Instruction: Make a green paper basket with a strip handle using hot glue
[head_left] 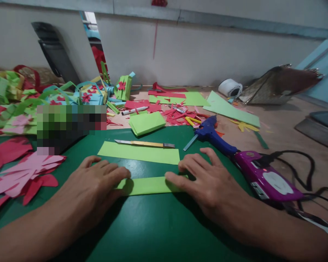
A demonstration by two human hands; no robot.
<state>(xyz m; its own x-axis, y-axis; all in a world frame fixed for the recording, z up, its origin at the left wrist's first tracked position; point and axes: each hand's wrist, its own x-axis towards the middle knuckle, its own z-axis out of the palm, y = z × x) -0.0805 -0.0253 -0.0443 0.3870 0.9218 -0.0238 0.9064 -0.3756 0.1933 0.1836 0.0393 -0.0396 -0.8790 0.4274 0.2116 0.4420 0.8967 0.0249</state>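
A folded strip of light green paper (146,186) lies crosswise on the dark green mat. My left hand (98,178) has its fingers curled over the strip's left end, with the index finger on top and the thumb low at the near edge. At the right end my right hand (205,178) holds the strip down, its thumb pointing inward along the top. Just beyond is a flat light green paper piece (142,153), and on it rests a yellow utility knife (144,144) with its blade to the left.
A blue glue gun (215,136) lies right, by a purple power strip (270,180) with black cords. Folded green paper (147,123) and red scraps (177,114) are behind. Pink paper flowers (27,173) and paper baskets (91,97) crowd the left. A tape roll (230,88) stands farther back.
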